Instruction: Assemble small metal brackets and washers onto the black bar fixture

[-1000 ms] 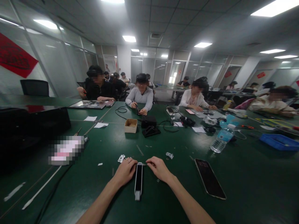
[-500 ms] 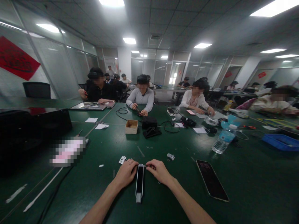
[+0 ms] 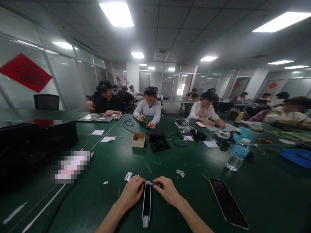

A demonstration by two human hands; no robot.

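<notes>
A long narrow piece (image 3: 146,202) with a white frame, a black middle and a grey block at its near end lies on the green table in front of me. My left hand (image 3: 132,191), a ring on one finger, is closed against its far left end. At the far right corner my right hand (image 3: 166,190) pinches something small and thin, too tiny to name. A white metal bracket (image 3: 128,176) with holes lies just beyond my left hand. Past my right hand sits another such bracket (image 3: 180,173).
To the right lie a smartphone (image 3: 228,202) and a water bottle (image 3: 236,155), with a blue tray (image 3: 296,157) farther out. A small open box (image 3: 138,140) and a black box (image 3: 156,135) stand ahead. A white cable (image 3: 45,207) crosses the left side. Several people work across the table.
The whole scene sits lower in the picture, as the head camera has tipped up slightly. Both hands keep nearly the same hold at the far end of the narrow piece.
</notes>
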